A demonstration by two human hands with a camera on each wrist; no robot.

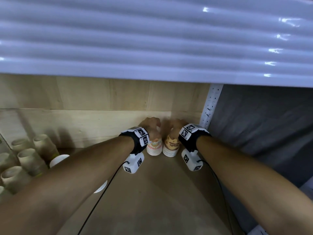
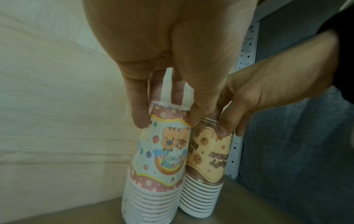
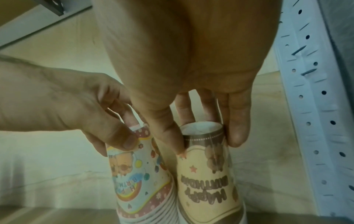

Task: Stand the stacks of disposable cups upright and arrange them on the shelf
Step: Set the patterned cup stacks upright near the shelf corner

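Your fingers (image 2: 139,106) on the left hand (image 2: 172,45) point down and pinch the narrow top of the pink stack (image 2: 161,159), thumb on one side and fingers on the other; the fingers of your right hand (image 3: 191,53) do the same on the brown stack (image 3: 206,174). Each hand holds one stack, two stacks in all, and each is a nest of printed paper cups turned rim down, so the closed base is at the top and the white rims ring the bottom. Both stand upright on the shelf (image 1: 152,192), touching each other, at the back right corner, close to the wooden back panel (image 1: 101,99) and just beside the white perforated post (image 1: 210,106). Paper cups like these should be very light and thin-walled, so they will likely dent under a hard squeeze, and a tall nest may tip easily. The narrow top is a fair place for steadying; for lifting, the judgement is to hold lower, near the rims, so the nest does not pull apart. At the far left of the shelf the head view shows about five plain pale stacks (image 1: 30,160), leaning, and a white stack (image 1: 59,160) partly hidden under your left forearm.
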